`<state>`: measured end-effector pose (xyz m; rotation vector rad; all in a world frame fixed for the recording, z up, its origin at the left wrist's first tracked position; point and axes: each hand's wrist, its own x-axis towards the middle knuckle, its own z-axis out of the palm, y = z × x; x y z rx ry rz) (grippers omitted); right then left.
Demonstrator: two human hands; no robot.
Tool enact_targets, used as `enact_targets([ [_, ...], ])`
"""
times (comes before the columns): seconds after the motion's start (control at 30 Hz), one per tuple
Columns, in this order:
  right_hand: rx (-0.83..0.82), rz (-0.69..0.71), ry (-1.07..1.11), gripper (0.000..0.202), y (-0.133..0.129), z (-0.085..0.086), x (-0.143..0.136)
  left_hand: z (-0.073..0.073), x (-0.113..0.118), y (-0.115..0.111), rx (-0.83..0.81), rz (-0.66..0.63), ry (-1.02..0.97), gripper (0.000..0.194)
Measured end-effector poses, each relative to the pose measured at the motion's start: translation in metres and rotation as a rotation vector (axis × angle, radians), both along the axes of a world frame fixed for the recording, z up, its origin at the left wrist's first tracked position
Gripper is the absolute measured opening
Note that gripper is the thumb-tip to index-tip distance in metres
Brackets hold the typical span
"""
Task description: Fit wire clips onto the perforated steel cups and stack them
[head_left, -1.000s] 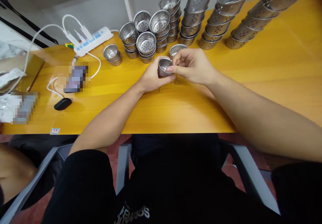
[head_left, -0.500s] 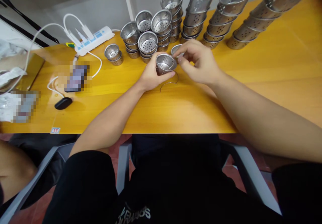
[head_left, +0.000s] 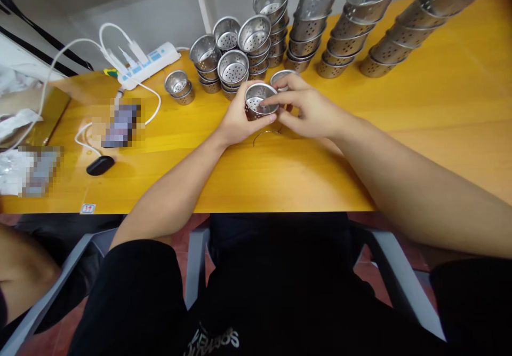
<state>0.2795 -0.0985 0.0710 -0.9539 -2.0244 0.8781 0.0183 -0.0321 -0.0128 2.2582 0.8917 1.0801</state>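
My left hand (head_left: 236,113) is wrapped round a small perforated metal cup (head_left: 256,111), its open top tilted toward me. The fingers of my right hand (head_left: 306,108) are at the cup's right rim. Its index finger reaches inside, while the thumb stays outside by the wall. A thin wire (head_left: 266,131) curves out below the cup over the table and runs up to the right thumb and fingers, which close on it; its upper end is hidden. Just behind the right fingers stands another metal cup (head_left: 283,74), partly covered.
Stacks of perforated cups (head_left: 234,70) line the back of the yellow table (head_left: 280,180), with taller stacks (head_left: 348,38) to the right. A small pair of cups (head_left: 178,86), a power strip (head_left: 150,65), a phone (head_left: 122,125) and a black oval object (head_left: 100,165) are left.
My right hand has moved down and left, and its index finger now dips into the cup. The wire end seen inside the cup before is now hidden. My left hand keeps its hold.
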Motion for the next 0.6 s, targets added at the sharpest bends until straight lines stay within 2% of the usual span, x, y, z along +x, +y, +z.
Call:
enact_targets([
  [0.23, -0.098, -0.014, 0.216, 0.044, 0.0, 0.002, 0.002, -0.006, 0.002, 0.003, 0.029, -0.017, -0.053, 0.096],
  [0.37, 0.009, -0.043, 0.173, 0.048, 0.003, 0.0, 0.008, -0.013, 0.002, 0.008, -0.064, -0.012, -0.082, 0.102],
  [0.5, 0.17, -0.212, 0.162, 0.041, 0.012, -0.003, 0.023, -0.021, -0.003, 0.017, -0.217, -0.055, -0.147, 0.108],
  [0.6, 0.206, -0.367, 0.129, 0.046, 0.024, -0.009, 0.036, -0.024, -0.005, 0.02, -0.255, -0.02, -0.136, 0.099],
])
